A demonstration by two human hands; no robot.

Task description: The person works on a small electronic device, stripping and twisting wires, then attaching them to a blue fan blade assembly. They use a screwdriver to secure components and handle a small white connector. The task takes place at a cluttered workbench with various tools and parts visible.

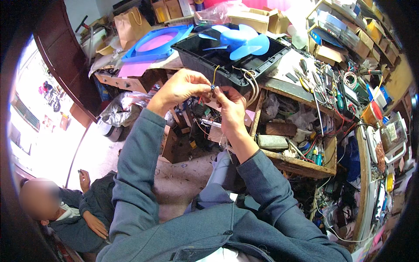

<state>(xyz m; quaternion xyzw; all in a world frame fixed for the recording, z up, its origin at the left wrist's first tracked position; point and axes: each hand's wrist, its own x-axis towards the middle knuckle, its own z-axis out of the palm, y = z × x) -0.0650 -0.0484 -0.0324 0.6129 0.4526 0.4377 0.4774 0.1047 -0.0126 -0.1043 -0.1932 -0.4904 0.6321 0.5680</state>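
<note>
L hand [190, 88] & R hand [231, 105], both nearly closed, are pinching yellow wire [215, 74], upper ctr of frame, below blue fan [238, 40].

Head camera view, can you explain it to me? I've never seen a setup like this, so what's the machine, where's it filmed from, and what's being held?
There's no robot here, just a person working with two bare hands. The one picture comes from a wide fisheye camera on that person's head, looking down, so straight edges curve near the rim. The sleeved arms below are the wearer's own.

The left hand and right hand meet, fingertips pinching the lower end of a yellow wire. The tiny piece between them is too small to make out.

On the cluttered table sits a black box with a blue fan above it. Left of that lies a blue frame. Another person is at lower left.
</note>
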